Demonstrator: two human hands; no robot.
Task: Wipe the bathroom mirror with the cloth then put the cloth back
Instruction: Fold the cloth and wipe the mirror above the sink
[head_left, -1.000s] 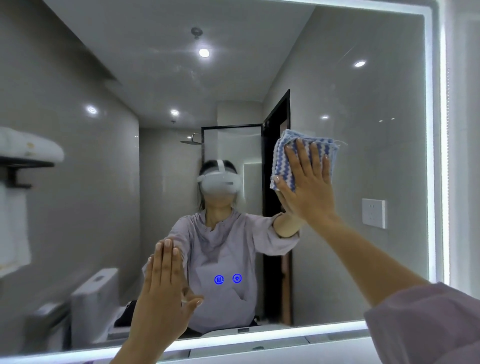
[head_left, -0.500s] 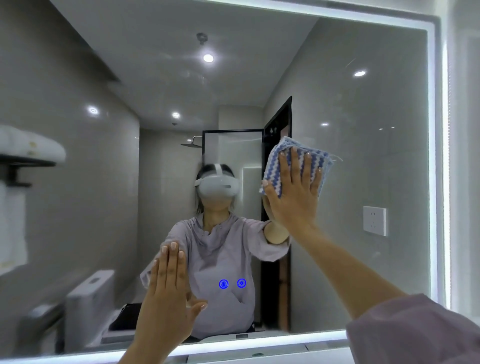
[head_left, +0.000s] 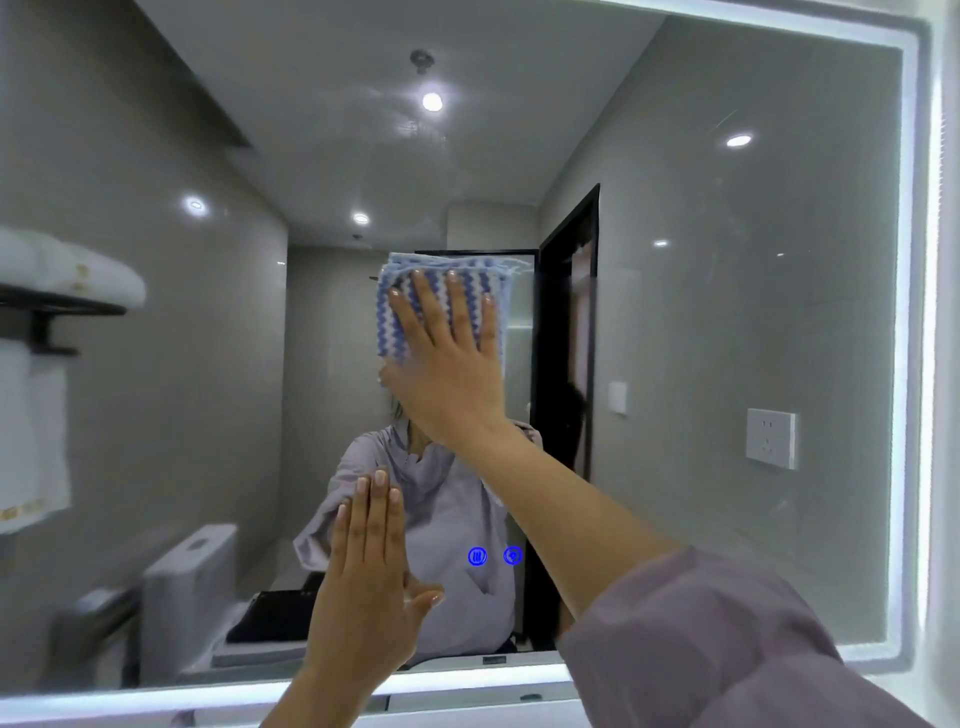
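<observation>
Head view, right hand (head_left: 452, 379) slid cloth (head_left: 470, 293) left on mirror (head_left: 701, 312), fingers spread flat, left hand (head_left: 369, 587) fingers together

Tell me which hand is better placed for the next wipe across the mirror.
Right. The right hand presses the cloth flat on the mirror; the left hand, lower down, holds nothing.

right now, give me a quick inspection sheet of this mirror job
surface: mirror upright on the wall, glass reflecting the room
job's things: blue and white cloth pressed flat on the glass near the middle
clutter: nothing seen
fingers: right hand flat on the cloth, fingers spread straight; left hand raised at the glass lower down, fingers straight, holding nothing
cables: nothing seen
surroundings: seen in reflection, towels at left, toilet below them, wall socket at right
</observation>
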